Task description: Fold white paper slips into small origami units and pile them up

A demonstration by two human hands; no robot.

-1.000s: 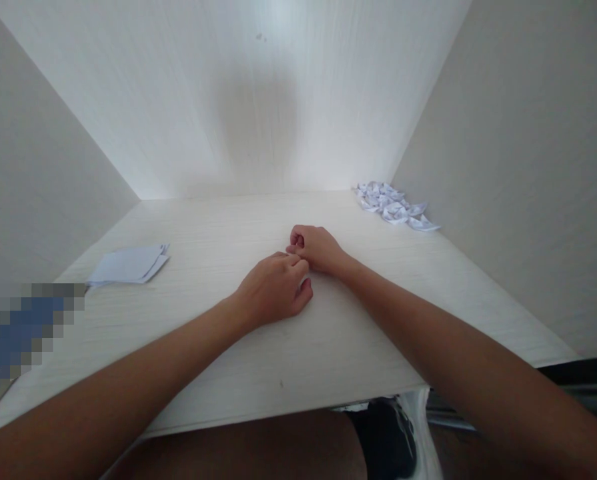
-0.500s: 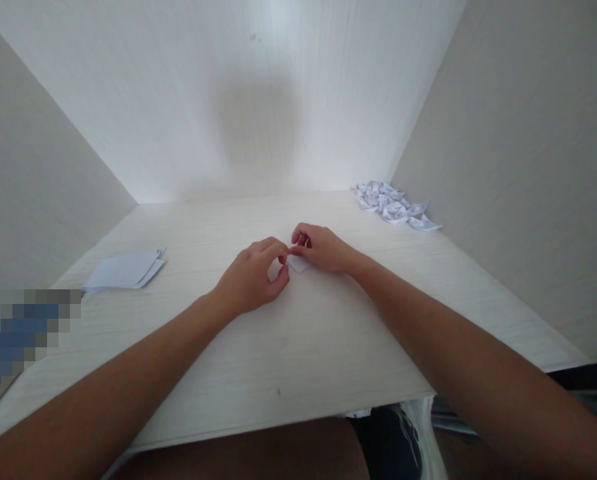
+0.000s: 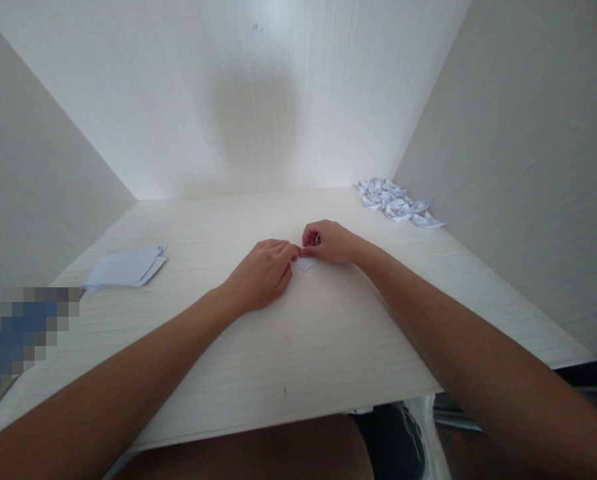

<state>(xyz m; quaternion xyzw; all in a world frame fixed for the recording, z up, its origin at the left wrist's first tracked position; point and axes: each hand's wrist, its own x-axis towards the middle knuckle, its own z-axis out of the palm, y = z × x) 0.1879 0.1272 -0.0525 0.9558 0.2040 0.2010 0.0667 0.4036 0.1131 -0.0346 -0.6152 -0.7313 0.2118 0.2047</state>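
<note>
A small folded piece of white paper (image 3: 305,264) lies on the table between my hands, its pointed corner toward me and its far part hidden by my fingers. My left hand (image 3: 265,273) is closed at the paper's left side, the index finger reaching to its upper edge. From the right, my right hand (image 3: 331,241) pinches the paper's upper edge between thumb and curled fingers. The fingertips of both hands nearly meet there.
A stack of white paper sheets (image 3: 125,267) lies at the left of the pale table (image 3: 218,387). Several folded white paper shapes (image 3: 395,202) are heaped at the back right corner. Pale panels (image 3: 518,167) enclose the table at the back and both sides.
My left thumb and index finger, apart before, have come together at the paper. Both hands and the paper sit slightly farther right in the view.
</note>
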